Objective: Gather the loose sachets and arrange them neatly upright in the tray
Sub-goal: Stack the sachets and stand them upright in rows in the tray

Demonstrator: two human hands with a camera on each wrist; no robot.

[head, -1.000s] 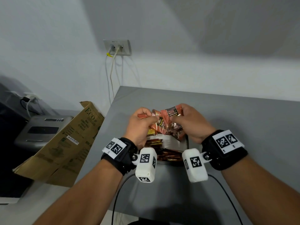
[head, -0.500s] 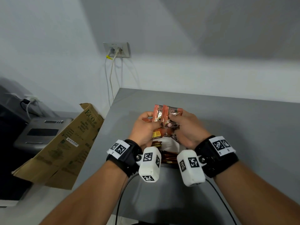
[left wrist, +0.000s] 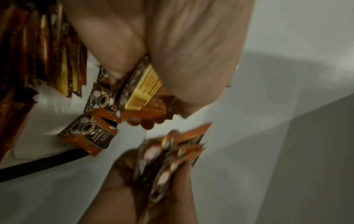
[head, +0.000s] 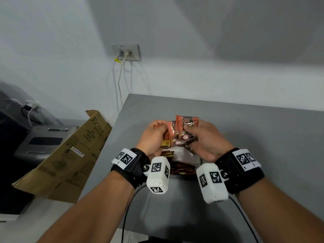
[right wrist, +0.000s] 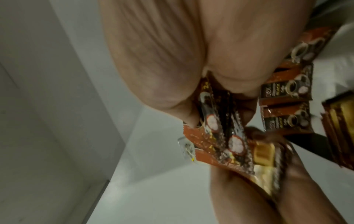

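Observation:
Both hands hold orange-brown coffee sachets upright above a white tray (head: pixel 190 157) on the grey table. My left hand (head: pixel 155 135) grips a few sachets (head: pixel 170 132) with a yellow panel (left wrist: pixel 145 89). My right hand (head: pixel 201 135) grips a small stack of sachets (head: pixel 187 125), seen edge-on in the right wrist view (right wrist: pixel 214 133). A row of sachets (head: pixel 182 169) stands in the tray's near part, partly hidden by the wrist cameras. Two sachets (left wrist: pixel 93 133) lie flat inside the tray.
A folded cardboard box (head: pixel 70 155) leans at the table's left edge, with a grey printer (head: pixel 40 142) behind it. A wall socket (head: pixel 127 52) with cables is at the back. Black cables (head: pixel 129 207) hang off the near table edge.
The sachets were a loose, tilted bunch between both hands; now they stand upright and squared. Both hands have drawn a little nearer to each other and to me.

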